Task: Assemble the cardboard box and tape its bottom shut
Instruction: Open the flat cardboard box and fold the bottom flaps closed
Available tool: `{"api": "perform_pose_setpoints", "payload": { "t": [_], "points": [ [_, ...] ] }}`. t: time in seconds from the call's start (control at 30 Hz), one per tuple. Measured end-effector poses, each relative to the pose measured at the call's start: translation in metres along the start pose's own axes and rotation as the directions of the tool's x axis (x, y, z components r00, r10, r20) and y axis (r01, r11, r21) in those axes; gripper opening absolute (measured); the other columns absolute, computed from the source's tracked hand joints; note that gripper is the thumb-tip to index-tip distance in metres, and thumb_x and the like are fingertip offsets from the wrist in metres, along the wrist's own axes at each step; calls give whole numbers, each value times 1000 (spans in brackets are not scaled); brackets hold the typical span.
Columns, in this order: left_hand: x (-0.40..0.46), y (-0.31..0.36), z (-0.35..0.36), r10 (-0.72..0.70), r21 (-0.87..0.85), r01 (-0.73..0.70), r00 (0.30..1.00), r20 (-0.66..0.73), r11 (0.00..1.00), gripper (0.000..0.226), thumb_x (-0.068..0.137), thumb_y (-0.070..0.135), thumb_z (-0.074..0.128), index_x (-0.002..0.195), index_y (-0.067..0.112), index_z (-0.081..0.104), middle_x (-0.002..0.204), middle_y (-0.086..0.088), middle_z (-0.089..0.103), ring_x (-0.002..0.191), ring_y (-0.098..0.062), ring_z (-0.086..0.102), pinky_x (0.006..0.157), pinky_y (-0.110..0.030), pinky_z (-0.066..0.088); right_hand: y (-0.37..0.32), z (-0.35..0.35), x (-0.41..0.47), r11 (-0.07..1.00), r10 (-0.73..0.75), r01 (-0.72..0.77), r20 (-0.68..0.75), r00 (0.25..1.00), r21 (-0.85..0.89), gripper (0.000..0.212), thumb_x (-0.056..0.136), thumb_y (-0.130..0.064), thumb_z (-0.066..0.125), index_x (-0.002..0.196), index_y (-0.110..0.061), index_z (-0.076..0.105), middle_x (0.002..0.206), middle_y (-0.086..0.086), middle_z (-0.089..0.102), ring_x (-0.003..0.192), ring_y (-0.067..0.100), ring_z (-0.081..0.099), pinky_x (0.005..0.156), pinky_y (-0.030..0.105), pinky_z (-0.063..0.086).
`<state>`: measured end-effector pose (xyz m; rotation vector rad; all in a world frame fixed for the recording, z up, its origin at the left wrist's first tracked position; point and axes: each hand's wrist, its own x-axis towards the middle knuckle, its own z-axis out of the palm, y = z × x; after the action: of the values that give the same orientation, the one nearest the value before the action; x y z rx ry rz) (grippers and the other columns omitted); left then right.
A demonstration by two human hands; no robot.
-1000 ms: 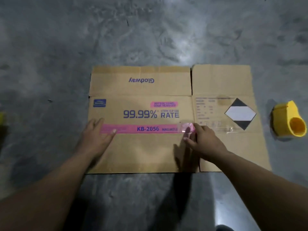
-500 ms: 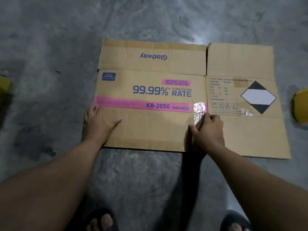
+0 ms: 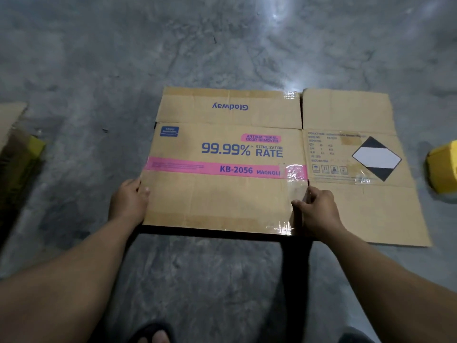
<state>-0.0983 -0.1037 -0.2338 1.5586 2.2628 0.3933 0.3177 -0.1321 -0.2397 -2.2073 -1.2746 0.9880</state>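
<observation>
Cardboard, flattened, makes up the box (image 3: 222,189) on the grey concrete floor (image 3: 197,45), its near edge lifted above a dark shadow. The left hand (image 3: 128,201) grasps its left edge, fingers curled under. The right hand (image 3: 319,211) pinches the fold by the clear tape (image 3: 295,174). A yellow tape dispenser (image 3: 442,167) sits well to the right.

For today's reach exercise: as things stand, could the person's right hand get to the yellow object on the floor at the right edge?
Probably yes. The right hand grips the flattened cardboard box at its fold, and only flat cardboard and bare floor lie between it and the yellow object. It would have to let go first.
</observation>
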Motion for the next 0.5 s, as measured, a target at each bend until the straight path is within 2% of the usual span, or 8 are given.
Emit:
{"api": "perform_pose_setpoints", "payload": {
  "t": [0.03, 0.1, 0.17, 0.27, 0.33, 0.4, 0.47, 0.5],
  "points": [
    [4, 2, -3, -13, -14, 13, 1000, -12, 1000, 33, 94, 14, 57, 124, 2, 63, 122, -22, 60, 107, -40, 58, 87, -37, 44, -3, -4, 0, 999, -18, 18, -6, 1000, 42, 16, 79, -18, 74, 76, -17, 59, 79, 7, 61, 72, 21, 60, 62, 25, 43],
    [12, 7, -11, -27, -35, 27, 1000, -12, 999, 34, 95, 13, 54, 126, 2, 61, 123, -24, 57, 108, -41, 56, 91, -39, 44, -11, -14, -3, 991, -71, 73, -30, 997, 108, 5, 83, -13, 71, 83, -13, 66, 73, -2, 63, 68, 14, 60, 57, 16, 41],
    [21, 14, -18, -36, -31, 37, 999, 17, 999, 35, 96, 15, 52, 128, 3, 59, 125, -24, 54, 110, -42, 55, 93, -41, 43, -21, -27, -6, 978, -109, 118, -57, 992, 173, 7, 85, -11, 68, 88, -17, 65, 76, -7, 64, 73, 9, 59, 62, 13, 41],
    [29, 34, -34, -32, -50, 33, 999, 35, 998, 38, 97, 18, 51, 132, 5, 57, 132, -23, 51, 116, -41, 53, 97, -41, 41, -39, -47, -3, 946, -132, 151, -86, 988, 285, 24, 87, -10, 65, 109, -20, 68, 88, -10, 67, 84, 6, 63, 75, 22, 44],
    [35, 54, -53, 10, -95, -9, 1000, 11, 995, 34, 97, 14, 51, 128, 6, 60, 126, -22, 56, 110, -38, 57, 89, -38, 43, -53, -65, 4, 924, -150, 181, -116, 982, 338, 27, 88, -11, 64, 114, -18, 68, 90, -13, 67, 85, 3, 62, 76, 21, 45],
    [41, 80, -76, 34, -145, -39, 999, -36, 989, 30, 96, 11, 52, 124, 7, 64, 118, -21, 64, 102, -31, 61, 78, -32, 39, -70, -84, 11, 901, -173, 218, -151, 973, 375, 25, 90, -11, 63, 113, -19, 68, 91, -15, 68, 85, 1, 63, 73, 15, 46],
    [45, 109, -100, 40, -203, -59, 995, -96, 977, 33, 97, 13, 52, 129, 9, 61, 126, -19, 64, 109, -32, 61, 80, -31, 38, -85, -108, 18, 881, -191, 254, -193, 963, 398, 23, 91, -14, 63, 112, -22, 67, 92, -15, 67, 84, -1, 62, 73, 9, 46],
    [47, 123, -111, 40, -229, -68, 991, -124, 971, 34, 98, 15, 52, 131, 10, 60, 128, -18, 62, 112, -32, 60, 81, -30, 38, -93, -120, 22, 871, -182, 259, -215, 959, 418, 28, 90, -16, 64, 118, -19, 65, 95, -11, 68, 86, 1, 63, 79, 13, 47]
  ]
}}
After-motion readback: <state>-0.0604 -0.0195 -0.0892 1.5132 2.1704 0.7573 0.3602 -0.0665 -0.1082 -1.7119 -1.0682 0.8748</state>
